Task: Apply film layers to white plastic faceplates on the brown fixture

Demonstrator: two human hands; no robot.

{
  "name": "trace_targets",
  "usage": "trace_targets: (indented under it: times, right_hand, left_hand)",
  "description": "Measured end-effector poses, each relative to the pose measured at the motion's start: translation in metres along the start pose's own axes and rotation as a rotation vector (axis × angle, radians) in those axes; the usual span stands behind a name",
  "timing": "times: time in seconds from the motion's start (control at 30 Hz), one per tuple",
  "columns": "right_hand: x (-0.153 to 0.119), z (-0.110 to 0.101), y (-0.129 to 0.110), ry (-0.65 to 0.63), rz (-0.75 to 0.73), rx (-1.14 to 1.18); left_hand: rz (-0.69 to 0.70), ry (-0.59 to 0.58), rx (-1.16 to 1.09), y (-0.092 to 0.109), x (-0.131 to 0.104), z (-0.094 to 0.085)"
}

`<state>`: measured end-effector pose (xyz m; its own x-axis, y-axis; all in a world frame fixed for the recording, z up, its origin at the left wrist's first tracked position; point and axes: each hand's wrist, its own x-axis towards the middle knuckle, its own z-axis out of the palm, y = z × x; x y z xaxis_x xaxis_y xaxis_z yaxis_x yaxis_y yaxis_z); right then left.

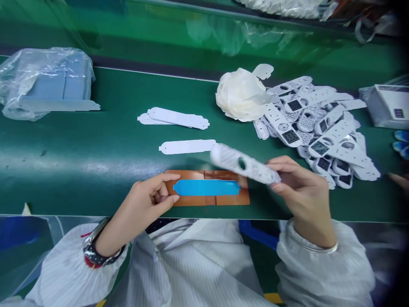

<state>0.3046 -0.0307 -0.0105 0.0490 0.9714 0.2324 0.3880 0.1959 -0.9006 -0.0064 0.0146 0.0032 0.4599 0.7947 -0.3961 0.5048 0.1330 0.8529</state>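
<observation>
My right hand [303, 192] pinches one end of a white strip-shaped panel [252, 166] between thumb and fingers. The panel is slightly blurred, tilted above the table, and has a round hole near its middle. Below it lies an orange-brown plate [194, 201], flat near the table's front edge, with a bright blue strip [207, 187] of similar outline along it. Thumb and forefinger of my left hand [150, 196] hold the plate's left end, one either side of the blue strip's tip; the other fingers are curled. Just behind the plate lies a plain white strip [188, 146].
Two overlapping white strips [179, 118] lie farther back. At right is a heap of printed white panels [319, 128] beside a crumpled pile of cream film pieces [241, 96]. A plastic-wrapped stack [60, 81] stands at left, a white box [391, 106] at far right. Another person's fingertips [399, 181] show at the right edge.
</observation>
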Motion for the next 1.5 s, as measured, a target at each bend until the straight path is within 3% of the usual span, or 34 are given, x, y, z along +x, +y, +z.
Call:
trace_targets:
  times: [0.1,0.27,0.57,0.8,1.1,1.33,1.5]
  right_hand:
    - [-0.004,-0.005,0.005,0.094,0.076,0.18]
    - [-0.009,0.003,0.003,-0.007,0.174,0.337]
    - [-0.009,0.012,-0.013,-0.195,0.033,-0.082]
    - [-0.019,0.012,-0.018,-0.094,0.26,0.218]
    - [-0.019,0.014,-0.019,-0.083,0.309,0.19]
    - [-0.017,0.007,-0.02,-0.029,0.2,0.052]
    - [-0.013,0.009,-0.017,-0.223,0.04,-0.182]
  left_hand:
    - [0.004,0.017,0.04,0.0,0.001,0.001]
    - [0.023,0.032,0.092,0.002,0.002,0.002]
    - [0.03,0.011,0.022,0.0,0.002,0.001]
    - [0.042,0.007,-0.005,0.0,0.002,0.001]
    - [0.039,0.012,0.008,-0.002,0.001,0.0]
    - [0.047,0.022,-0.006,-0.002,0.001,0.001]
    - [0.036,0.02,-0.008,0.0,0.0,0.0]
